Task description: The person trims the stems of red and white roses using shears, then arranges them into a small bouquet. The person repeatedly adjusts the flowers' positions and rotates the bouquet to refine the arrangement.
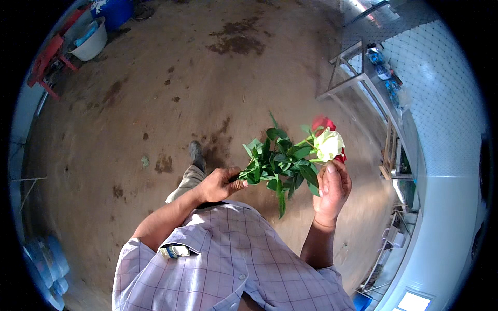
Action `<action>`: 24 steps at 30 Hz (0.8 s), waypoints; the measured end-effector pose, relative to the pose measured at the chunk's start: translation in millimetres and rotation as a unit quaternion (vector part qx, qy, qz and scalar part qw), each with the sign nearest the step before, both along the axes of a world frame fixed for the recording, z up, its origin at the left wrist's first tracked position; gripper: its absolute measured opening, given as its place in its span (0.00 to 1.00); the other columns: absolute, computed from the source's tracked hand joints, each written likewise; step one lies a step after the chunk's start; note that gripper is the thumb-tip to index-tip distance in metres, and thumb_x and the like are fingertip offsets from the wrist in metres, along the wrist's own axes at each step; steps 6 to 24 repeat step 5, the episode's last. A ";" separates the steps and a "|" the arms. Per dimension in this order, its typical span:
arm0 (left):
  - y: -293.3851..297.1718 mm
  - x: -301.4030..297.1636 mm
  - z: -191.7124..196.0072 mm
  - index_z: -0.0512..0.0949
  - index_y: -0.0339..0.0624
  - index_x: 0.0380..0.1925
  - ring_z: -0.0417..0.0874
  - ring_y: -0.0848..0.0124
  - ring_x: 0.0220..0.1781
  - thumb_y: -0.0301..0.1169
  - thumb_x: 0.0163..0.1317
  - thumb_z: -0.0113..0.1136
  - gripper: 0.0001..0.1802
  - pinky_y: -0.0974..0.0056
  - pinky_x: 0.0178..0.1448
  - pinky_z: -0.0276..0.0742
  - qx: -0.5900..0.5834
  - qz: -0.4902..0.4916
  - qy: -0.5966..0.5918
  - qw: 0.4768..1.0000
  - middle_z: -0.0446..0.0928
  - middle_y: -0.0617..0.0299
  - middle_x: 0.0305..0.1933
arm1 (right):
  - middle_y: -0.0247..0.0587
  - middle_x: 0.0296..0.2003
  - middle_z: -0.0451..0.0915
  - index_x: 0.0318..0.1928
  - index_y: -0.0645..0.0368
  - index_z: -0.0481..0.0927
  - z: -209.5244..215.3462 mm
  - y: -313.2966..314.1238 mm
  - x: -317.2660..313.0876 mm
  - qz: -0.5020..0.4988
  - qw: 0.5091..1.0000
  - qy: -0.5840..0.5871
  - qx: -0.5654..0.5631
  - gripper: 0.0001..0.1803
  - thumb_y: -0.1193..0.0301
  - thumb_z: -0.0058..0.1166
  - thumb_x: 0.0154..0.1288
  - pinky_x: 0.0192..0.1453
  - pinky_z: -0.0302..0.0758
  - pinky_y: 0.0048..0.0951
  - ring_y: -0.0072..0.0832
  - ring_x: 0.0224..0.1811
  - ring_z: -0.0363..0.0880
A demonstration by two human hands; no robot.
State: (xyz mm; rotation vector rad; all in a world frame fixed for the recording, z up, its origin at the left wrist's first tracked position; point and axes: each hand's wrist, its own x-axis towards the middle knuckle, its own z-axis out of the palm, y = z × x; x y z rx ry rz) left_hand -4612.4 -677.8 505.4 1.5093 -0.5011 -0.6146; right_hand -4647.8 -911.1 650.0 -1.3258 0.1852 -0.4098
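Note:
My left hand (222, 184) is closed around the stems of a small bunch of roses with dark green leaves (280, 160). The bunch points to the right, with a white rose (329, 144) in front and a red rose (322, 123) partly hidden behind it. My right hand (332, 187) is raised just below the white bloom, palm toward me, its fingertips touching the leaves and the base of the flower heads. I stand over a bare brown floor, and my shoe (196, 154) shows below the flowers.
A metal-framed table (363, 78) with small packets stands along the white quilted wall at the right. A white basin (92, 44) and a red frame (46, 65) sit at the far left. Blue containers (49, 267) stand at the lower left. Dark stains mark the floor.

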 end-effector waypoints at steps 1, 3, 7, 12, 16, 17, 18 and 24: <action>-1.9 25.6 -4.7 0.73 0.35 0.32 0.66 0.65 0.21 0.44 0.63 0.58 0.20 0.60 0.28 0.65 0.018 0.015 -0.029 0.999 0.66 0.53 0.18 | 0.27 0.16 0.65 0.36 0.67 0.75 -3.8 -1.7 27.9 -0.018 1.000 0.005 -0.005 0.04 0.77 0.51 0.62 0.17 0.52 0.16 0.12 0.13 0.54; -4.2 71.3 -11.9 0.72 0.35 0.30 0.67 0.55 0.20 0.43 0.63 0.57 0.20 0.56 0.27 0.65 0.029 0.042 -0.073 0.996 0.68 0.45 0.19 | 0.27 0.16 0.65 0.36 0.67 0.75 -14.5 -4.6 81.4 0.013 1.000 -0.018 0.009 0.05 0.77 0.51 0.62 0.17 0.53 0.16 0.12 0.14 0.54; -3.3 126.9 -18.2 0.72 0.35 0.32 0.76 0.54 0.24 0.44 0.62 0.58 0.20 0.53 0.29 0.67 0.079 0.051 -0.089 0.992 0.70 0.42 0.21 | 0.27 0.16 0.65 0.37 0.66 0.75 -25.4 -7.0 134.6 0.031 0.998 -0.038 0.026 0.06 0.76 0.52 0.62 0.17 0.53 0.16 0.12 0.13 0.55; -3.3 126.9 -18.2 0.72 0.35 0.32 0.76 0.54 0.24 0.44 0.62 0.58 0.20 0.53 0.29 0.67 0.079 0.051 -0.089 0.992 0.70 0.42 0.21 | 0.27 0.16 0.65 0.37 0.66 0.75 -25.4 -7.0 134.6 0.031 0.998 -0.038 0.026 0.06 0.76 0.52 0.62 0.17 0.53 0.16 0.12 0.13 0.55; -3.3 126.9 -18.2 0.72 0.35 0.32 0.76 0.54 0.24 0.44 0.62 0.58 0.20 0.53 0.29 0.67 0.079 0.051 -0.089 0.992 0.70 0.42 0.21 | 0.27 0.16 0.65 0.37 0.66 0.75 -25.4 -7.0 134.6 0.031 0.998 -0.038 0.026 0.06 0.76 0.52 0.62 0.17 0.53 0.16 0.12 0.13 0.55; -3.3 126.9 -18.2 0.72 0.35 0.32 0.76 0.54 0.24 0.44 0.62 0.58 0.20 0.53 0.29 0.67 0.079 0.051 -0.089 0.992 0.70 0.42 0.21 | 0.27 0.16 0.65 0.37 0.66 0.75 -25.4 -7.0 134.6 0.031 0.998 -0.038 0.026 0.06 0.76 0.52 0.62 0.17 0.53 0.16 0.12 0.13 0.55; -3.3 126.9 -18.2 0.72 0.35 0.32 0.76 0.54 0.24 0.44 0.62 0.58 0.20 0.53 0.29 0.67 0.079 0.051 -0.089 0.992 0.70 0.42 0.21 | 0.27 0.16 0.65 0.37 0.66 0.75 -25.4 -7.0 134.6 0.031 0.998 -0.038 0.026 0.06 0.76 0.52 0.62 0.17 0.53 0.16 0.12 0.13 0.55; -3.3 126.9 -18.2 0.72 0.35 0.32 0.76 0.54 0.24 0.44 0.62 0.58 0.20 0.53 0.29 0.67 0.079 0.051 -0.089 0.992 0.70 0.42 0.21 | 0.27 0.16 0.65 0.37 0.66 0.75 -25.4 -7.0 134.6 0.031 0.998 -0.038 0.026 0.06 0.76 0.52 0.62 0.17 0.53 0.16 0.12 0.13 0.55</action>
